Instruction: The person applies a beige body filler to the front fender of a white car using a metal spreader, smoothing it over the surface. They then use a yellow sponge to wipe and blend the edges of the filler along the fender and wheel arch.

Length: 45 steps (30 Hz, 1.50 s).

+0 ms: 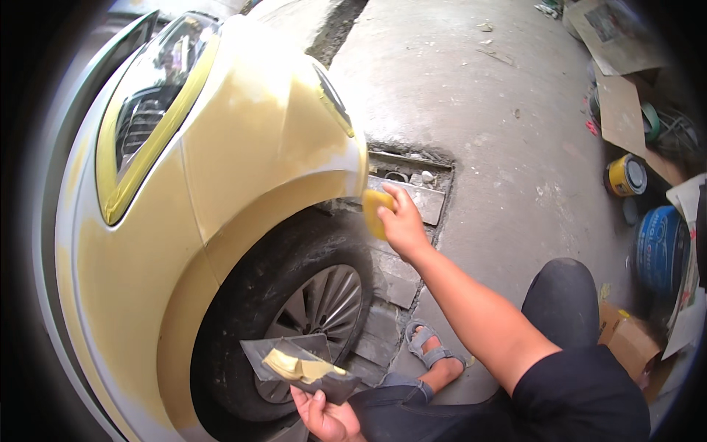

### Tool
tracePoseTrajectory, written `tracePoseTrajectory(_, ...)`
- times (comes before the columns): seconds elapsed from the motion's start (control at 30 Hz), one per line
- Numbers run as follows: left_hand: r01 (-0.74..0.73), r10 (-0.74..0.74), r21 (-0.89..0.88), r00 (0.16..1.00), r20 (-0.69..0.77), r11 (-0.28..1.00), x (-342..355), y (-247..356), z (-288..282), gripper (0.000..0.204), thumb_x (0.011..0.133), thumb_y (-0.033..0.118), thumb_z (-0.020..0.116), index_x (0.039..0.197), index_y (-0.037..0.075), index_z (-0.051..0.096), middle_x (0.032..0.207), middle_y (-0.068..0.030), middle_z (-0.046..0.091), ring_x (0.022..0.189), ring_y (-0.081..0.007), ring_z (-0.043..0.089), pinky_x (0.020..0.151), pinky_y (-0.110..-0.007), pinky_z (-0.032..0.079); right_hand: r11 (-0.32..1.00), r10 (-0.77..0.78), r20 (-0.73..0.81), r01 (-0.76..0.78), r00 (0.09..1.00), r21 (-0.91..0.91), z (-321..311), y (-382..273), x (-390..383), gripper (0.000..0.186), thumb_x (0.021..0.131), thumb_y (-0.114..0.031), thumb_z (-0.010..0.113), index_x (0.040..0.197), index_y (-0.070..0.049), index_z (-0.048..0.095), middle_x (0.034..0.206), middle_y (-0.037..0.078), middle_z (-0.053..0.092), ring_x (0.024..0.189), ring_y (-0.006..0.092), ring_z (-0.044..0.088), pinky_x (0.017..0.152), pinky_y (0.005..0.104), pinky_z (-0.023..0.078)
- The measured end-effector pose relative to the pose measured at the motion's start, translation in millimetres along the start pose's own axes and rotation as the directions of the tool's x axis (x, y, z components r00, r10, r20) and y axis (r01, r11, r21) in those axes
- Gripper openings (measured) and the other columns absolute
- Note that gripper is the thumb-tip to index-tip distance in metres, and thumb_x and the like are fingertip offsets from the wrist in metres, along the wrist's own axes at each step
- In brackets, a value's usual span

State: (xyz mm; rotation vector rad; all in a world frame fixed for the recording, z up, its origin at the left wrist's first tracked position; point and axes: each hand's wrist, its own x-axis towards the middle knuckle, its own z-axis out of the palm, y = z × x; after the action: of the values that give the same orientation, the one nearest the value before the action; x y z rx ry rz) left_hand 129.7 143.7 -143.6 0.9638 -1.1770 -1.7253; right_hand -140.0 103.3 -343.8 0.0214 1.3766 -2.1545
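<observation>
My right hand (403, 225) pinches a yellow flexible spreader (375, 214) beside the rear edge of a car body panel (243, 162). That panel is coated in patchy yellow filler with whitish areas. A small gap seems to lie between the spreader and the wheel-arch edge, though I cannot tell for sure. Low in front of the wheel (324, 302), my left hand (324, 414) grips a dark mixing board (317, 344) by its near edge. On the board sits a lump of creamy yellow filler paste (294, 365). The left fingers are partly hidden beneath the board.
Yellow masking tape (110, 173) frames the car window and a lamp (331, 96). A drain channel (434, 173) crosses the concrete floor by the wheel. At right stand a yellow tin (626, 176), a blue bucket (661, 247), cardboard (620, 114) and a box (628, 339).
</observation>
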Motion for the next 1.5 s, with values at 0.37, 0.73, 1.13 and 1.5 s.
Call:
tracePoseTrajectory(0.37, 0.052, -0.049, 0.027, 0.995, -0.082, 0.998, -6.5, 6.8, -28.1, 0.069, 0.077, -0.006, 0.047, 0.145, -0.002, 0.036, 0.141, -0.0183, 0.048, 0.128, -0.0307, 0.048, 0.111, -0.044, 0.038, 0.976, -0.051, -0.197, 0.007, 0.979, -0.219, 51.6, -16.2, 51.0, 0.046, 0.087, -0.003, 0.049, 0.133, 0.0, 0.048, 0.123, 0.027, 0.06, 0.118, 0.0373, 0.059, 0.1, 0.0403, 0.046)
tracePoseTrajectory(0.73, 0.071, -0.073, -0.037, 0.996, -0.053, 0.997, -3.5, 6.9, -36.3, 0.067, 0.077, -0.006, 0.047, 0.143, -0.002, 0.038, 0.138, -0.0179, 0.051, 0.126, -0.0305, 0.05, 0.109, -0.045, 0.04, 0.97, -0.232, -0.084, 0.223, 0.969, -0.101, 91.0, -67.2, -7.6, 0.045, 0.089, 0.001, 0.049, 0.133, 0.004, 0.046, 0.127, 0.026, 0.059, 0.123, 0.0329, 0.056, 0.103, 0.0368, 0.044)
tracePoseTrajectory(1.13, 0.069, -0.072, -0.044, 0.996, -0.06, 0.997, -8.0, 9.9, -29.4, 0.066, 0.074, -0.006, 0.047, 0.14, -0.004, 0.04, 0.133, -0.0191, 0.054, 0.123, -0.0314, 0.053, 0.107, -0.046, 0.042, 0.918, -0.383, 0.029, 0.384, 0.923, -0.098, 126.5, -114.9, -56.8, 0.044, 0.087, 0.002, 0.052, 0.131, 0.004, 0.046, 0.118, 0.026, 0.062, 0.112, 0.0378, 0.06, 0.096, 0.0416, 0.048)
tracePoseTrajectory(1.5, 0.028, -0.032, -0.06, 0.996, -0.079, 0.998, -17.0, 17.0, -26.2, 0.068, 0.073, -0.007, 0.048, 0.14, -0.004, 0.04, 0.133, -0.0206, 0.054, 0.123, -0.0326, 0.053, 0.108, -0.048, 0.042, 0.724, -0.652, 0.117, 0.661, 0.749, -0.196, 155.8, -135.4, -93.8, 0.046, 0.082, 0.007, 0.056, 0.128, 0.007, 0.049, 0.094, 0.019, 0.065, 0.088, 0.0368, 0.061, 0.077, 0.0423, 0.051)
